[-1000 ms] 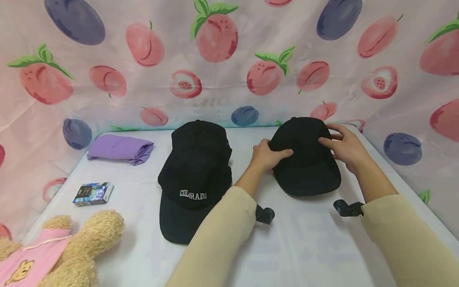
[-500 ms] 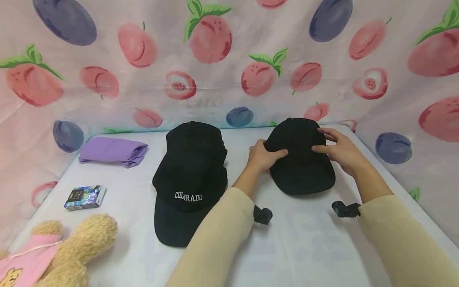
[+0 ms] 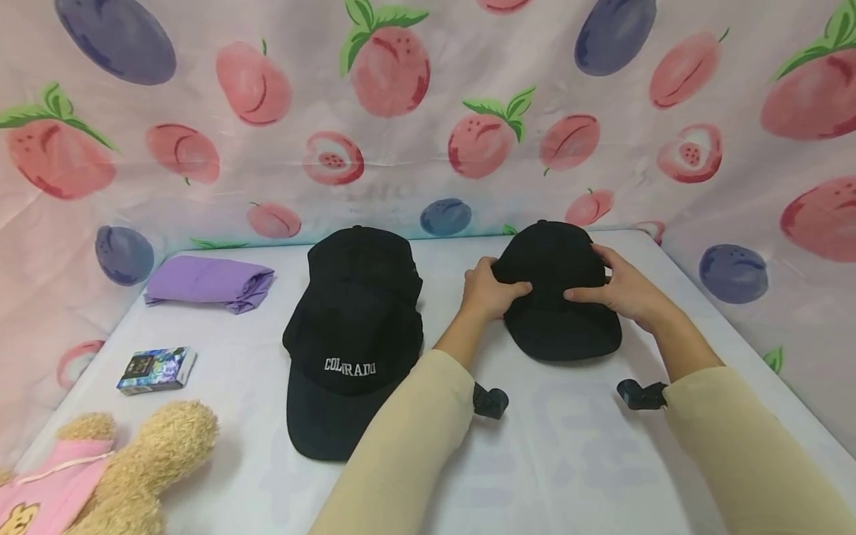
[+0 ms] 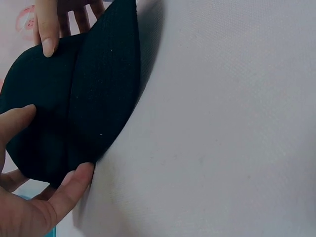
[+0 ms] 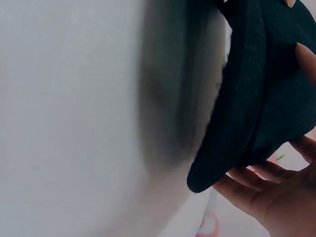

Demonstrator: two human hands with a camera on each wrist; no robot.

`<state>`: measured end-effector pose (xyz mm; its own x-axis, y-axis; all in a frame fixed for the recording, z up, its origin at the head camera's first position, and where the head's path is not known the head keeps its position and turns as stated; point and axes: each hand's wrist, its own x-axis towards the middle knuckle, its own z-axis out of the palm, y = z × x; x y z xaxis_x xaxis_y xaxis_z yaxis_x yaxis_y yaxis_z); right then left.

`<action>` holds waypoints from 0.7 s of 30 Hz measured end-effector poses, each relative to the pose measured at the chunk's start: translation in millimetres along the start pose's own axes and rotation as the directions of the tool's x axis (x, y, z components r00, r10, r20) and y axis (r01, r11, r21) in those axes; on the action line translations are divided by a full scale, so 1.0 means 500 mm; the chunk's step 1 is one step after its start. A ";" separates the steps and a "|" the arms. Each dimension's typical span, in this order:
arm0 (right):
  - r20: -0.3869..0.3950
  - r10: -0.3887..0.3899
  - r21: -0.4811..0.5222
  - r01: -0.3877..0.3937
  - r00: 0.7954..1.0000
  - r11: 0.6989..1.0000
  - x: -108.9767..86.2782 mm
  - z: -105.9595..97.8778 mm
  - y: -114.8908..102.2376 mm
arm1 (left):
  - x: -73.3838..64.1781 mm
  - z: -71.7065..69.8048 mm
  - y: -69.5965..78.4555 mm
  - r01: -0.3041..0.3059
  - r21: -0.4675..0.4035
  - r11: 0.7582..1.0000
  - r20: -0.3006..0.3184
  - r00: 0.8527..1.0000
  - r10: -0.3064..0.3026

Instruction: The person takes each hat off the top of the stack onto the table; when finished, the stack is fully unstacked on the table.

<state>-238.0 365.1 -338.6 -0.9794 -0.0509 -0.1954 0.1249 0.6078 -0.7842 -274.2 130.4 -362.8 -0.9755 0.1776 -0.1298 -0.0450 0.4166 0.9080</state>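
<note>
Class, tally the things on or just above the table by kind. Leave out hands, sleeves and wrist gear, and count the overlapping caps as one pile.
Held cap: 1
Cap pile: 1
Purple cloth: 1
Small box: 1
Plush toy: 1
Total: 5

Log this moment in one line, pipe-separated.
left hand: grips black cap | right hand: grips opposite side, same cap | lettered cap: on white table, left of held cap | purple cloth: far left

Black cap (image 3: 551,260), second black cap (image 3: 348,334) — white lettering (image 3: 350,367), purple cloth (image 3: 207,281), pink backdrop (image 3: 501,44) — fruit-patterned
</note>
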 end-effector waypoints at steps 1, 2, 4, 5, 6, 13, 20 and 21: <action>-0.001 0.001 -0.003 -0.001 1.000 1.000 0.000 0.001 0.001 | 0.001 0.000 0.000 -0.003 0.004 1.000 -0.003 1.000 0.003; -0.004 0.000 -0.009 0.000 1.000 1.000 0.001 0.002 0.002 | 0.002 0.000 -0.001 -0.006 0.004 1.000 -0.002 1.000 0.006; -0.010 -0.003 -0.020 0.003 1.000 1.000 0.002 0.004 0.004 | 0.002 0.001 -0.001 -0.012 0.007 1.000 -0.003 1.000 0.012; -0.015 -0.003 -0.026 0.003 1.000 1.000 0.002 0.005 0.004 | 0.002 0.001 -0.001 -0.013 0.007 1.000 -0.005 1.000 0.013; -0.019 -0.003 -0.032 0.002 1.000 0.999 0.002 0.006 0.005 | 0.002 0.002 0.000 -0.013 0.007 1.000 -0.008 1.000 0.013; -0.033 0.010 -0.079 -0.013 0.999 0.997 0.004 0.014 0.013 | 0.001 0.008 0.002 0.003 0.012 1.000 -0.007 1.000 -0.003; -0.067 0.013 -0.091 -0.019 0.998 0.996 0.004 0.016 0.017 | 0.002 0.011 0.000 -0.015 -0.009 1.000 0.022 1.000 0.015; -0.075 0.016 -0.098 -0.023 0.997 0.995 0.004 0.015 0.018 | 0.001 0.011 0.000 -0.016 -0.014 1.000 0.029 0.999 0.017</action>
<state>-237.6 364.4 -350.4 -0.9864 0.0185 -0.1632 0.1316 0.6833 -0.7181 -273.6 135.6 -365.2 -0.9694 0.2105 -0.1261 -0.0320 0.4010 0.9155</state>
